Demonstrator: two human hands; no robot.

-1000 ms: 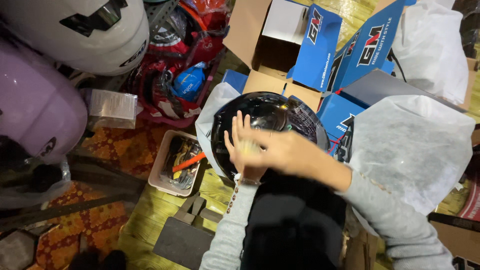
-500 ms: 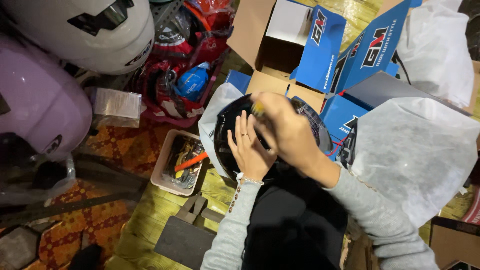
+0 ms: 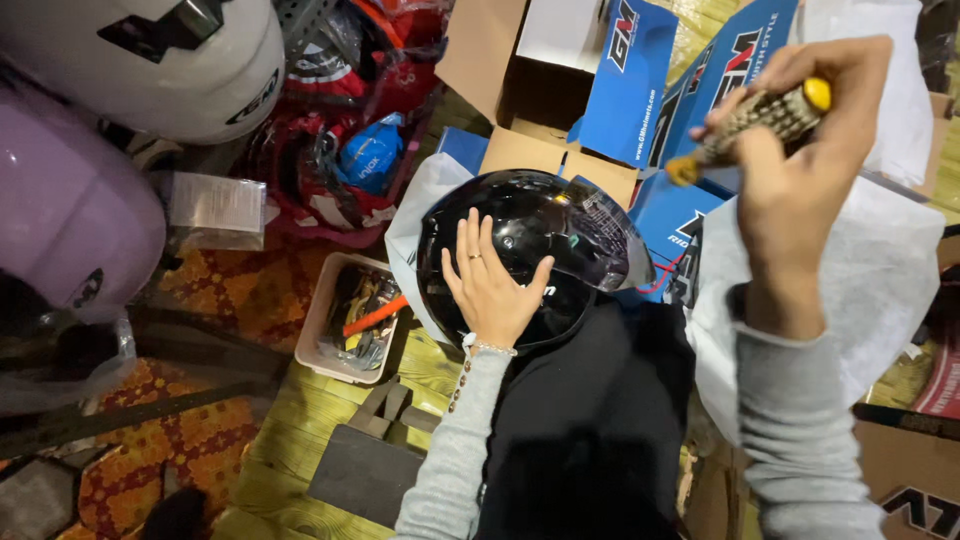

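Fingers spread, the left hand [image 3: 490,285] lies flat on the black helmet [image 3: 530,255] resting in the lap, hemmed by white wrapping [image 3: 850,290]. Raised right hand [image 3: 795,150] has its fingers wrapped around a yellow-handled tool [image 3: 760,125]. Left, a small tray [image 3: 320,330] holds tools on the floor. Beyond stand open blue cardboard boxes [image 3: 620,80], and white and lilac helmets.

Cardboard boxes [image 3: 560,90] and white helmet [image 3: 150,60] crowd the black helmet [image 3: 545,235].
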